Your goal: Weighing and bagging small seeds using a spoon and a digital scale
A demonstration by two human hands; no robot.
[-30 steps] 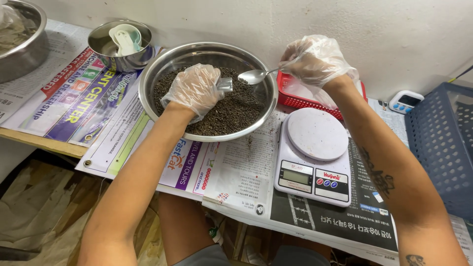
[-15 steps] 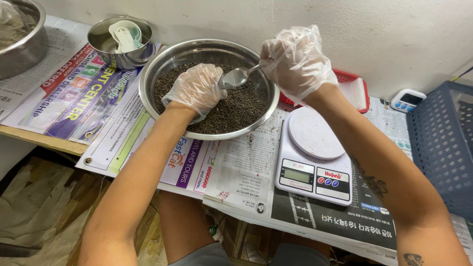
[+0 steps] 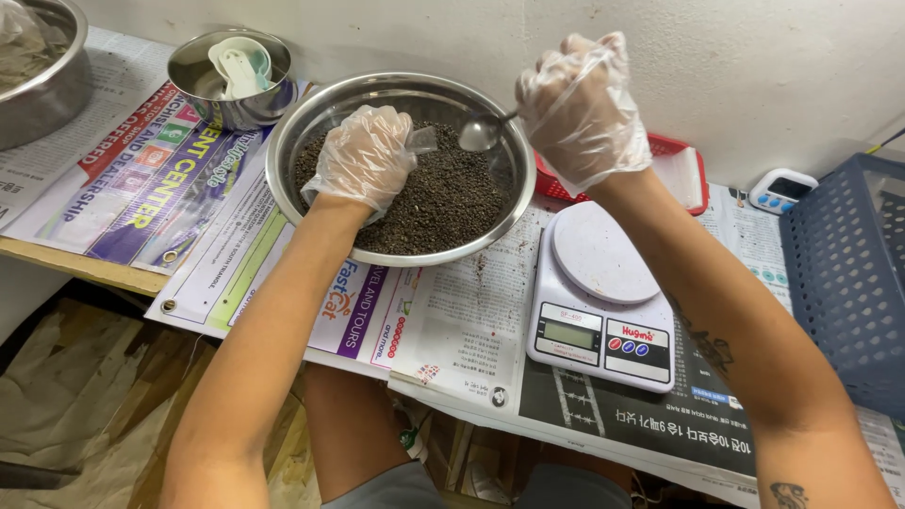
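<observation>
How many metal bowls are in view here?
3: a large bowl of dark grains under both hands, a small bowl behind it holding plastic scoops, and one cut off at the left edge.

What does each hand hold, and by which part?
The right hand holds a metal spoon by its handle end. The left hand holds something small and clear over the bowl; cannot tell what.

A white kitchen scale [image 3: 603, 297] sits right of the bowl, its small grey screen [image 3: 568, 335] facing me; a white timer [image 3: 781, 191] with a screen stands behind.
</observation>
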